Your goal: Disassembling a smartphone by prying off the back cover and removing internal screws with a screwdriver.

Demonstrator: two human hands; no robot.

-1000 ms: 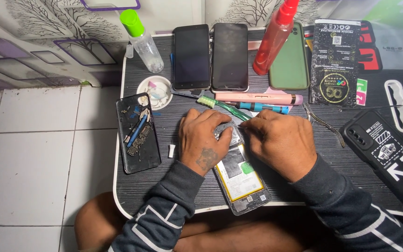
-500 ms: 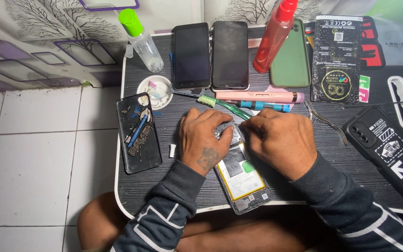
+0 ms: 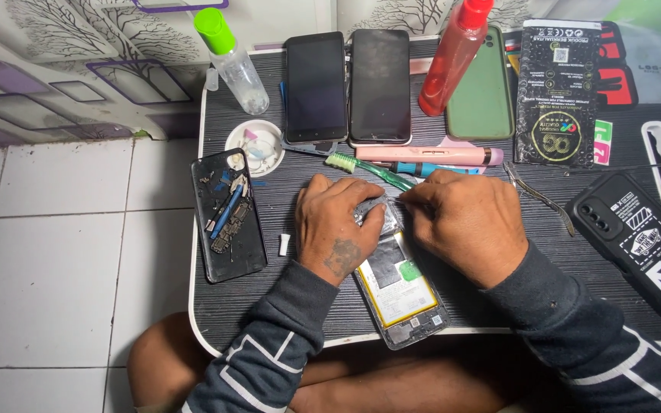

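While the opened phone (image 3: 395, 287) is lying back-off at the table's (image 3: 216, 321) near edge, battery showing, both hands are working its top end: left hand (image 3: 338, 226) pressing down, fingers curled narrow; right hand (image 3: 464, 218) pinching a silvery part (image 3: 372, 214). Disassembly looks partway, battery not yet out. Far right, a black rectangular package (image 3: 556, 92) with a gold round emblem is lying flat beside a red bottle (image 3: 453, 57).

Little has shifted over the second; both hands stay pressed on the opened phone (image 3: 399, 287) near the tabletop's front edge; right hand (image 3: 464, 222) fingertips have edged slightly toward the left hand (image 3: 338, 226).
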